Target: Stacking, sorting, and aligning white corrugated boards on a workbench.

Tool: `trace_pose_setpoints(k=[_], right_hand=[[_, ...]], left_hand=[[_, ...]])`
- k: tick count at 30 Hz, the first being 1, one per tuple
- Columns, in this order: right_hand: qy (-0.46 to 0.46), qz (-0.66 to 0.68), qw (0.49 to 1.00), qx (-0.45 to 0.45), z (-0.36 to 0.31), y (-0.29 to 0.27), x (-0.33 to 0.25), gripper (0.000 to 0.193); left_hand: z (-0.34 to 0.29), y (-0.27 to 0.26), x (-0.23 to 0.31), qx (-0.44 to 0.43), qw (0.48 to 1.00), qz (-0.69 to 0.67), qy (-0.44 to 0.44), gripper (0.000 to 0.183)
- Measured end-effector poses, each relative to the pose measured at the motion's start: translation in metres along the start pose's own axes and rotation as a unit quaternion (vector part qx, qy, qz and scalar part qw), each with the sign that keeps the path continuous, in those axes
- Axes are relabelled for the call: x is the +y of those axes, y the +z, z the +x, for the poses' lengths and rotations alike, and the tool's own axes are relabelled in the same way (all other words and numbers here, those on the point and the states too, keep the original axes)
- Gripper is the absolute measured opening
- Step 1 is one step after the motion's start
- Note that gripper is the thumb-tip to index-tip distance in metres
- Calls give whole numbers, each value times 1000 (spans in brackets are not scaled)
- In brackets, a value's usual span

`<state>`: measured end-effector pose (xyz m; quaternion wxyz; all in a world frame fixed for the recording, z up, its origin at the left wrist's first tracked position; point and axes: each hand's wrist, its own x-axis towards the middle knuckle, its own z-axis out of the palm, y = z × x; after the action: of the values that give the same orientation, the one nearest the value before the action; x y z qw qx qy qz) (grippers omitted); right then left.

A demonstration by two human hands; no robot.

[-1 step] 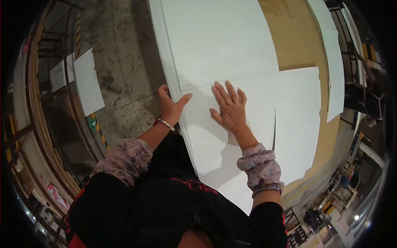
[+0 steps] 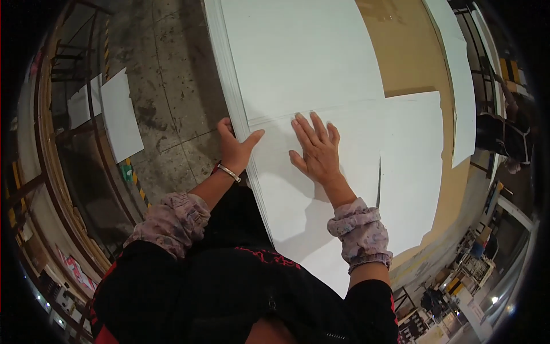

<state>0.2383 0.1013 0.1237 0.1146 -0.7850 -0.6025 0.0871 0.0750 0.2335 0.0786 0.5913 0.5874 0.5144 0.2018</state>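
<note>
A tall stack of large white sheets (image 2: 309,51), of paper or thin card, lies in front of me. My left hand (image 2: 236,146) is at its left edge, the thumb laid over the top corner and the fingers outside along the side, partly hidden. Thumb and fingers are spread apart. Flat on the top white sheet (image 2: 412,132) rests my right hand (image 2: 318,149), its fingers stretched out and slightly spread. Just beyond the fingertips, a seam runs across between this sheet and the one farther away. A narrow dark slit opens in the sheet right of my wrist.
Brown board (image 2: 401,46) shows under the white sheets on the right, with another white sheet (image 2: 458,86) along its far right side. White panels (image 2: 121,117) lean at the left beyond the concrete floor (image 2: 172,74). Cluttered equipment (image 2: 470,269) stands at the lower right.
</note>
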Motion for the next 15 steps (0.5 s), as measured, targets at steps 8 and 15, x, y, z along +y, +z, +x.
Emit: trace_pose_setpoints(k=[8,15], right_hand=[[-1,-2,1000,-21,0,-1,0,67],[22,40,998,50,7,4,10,66]], left_hand=[[-1,-1,6,7,1000,14,-21,75],[4,3,10,37,998,18,-42,78]])
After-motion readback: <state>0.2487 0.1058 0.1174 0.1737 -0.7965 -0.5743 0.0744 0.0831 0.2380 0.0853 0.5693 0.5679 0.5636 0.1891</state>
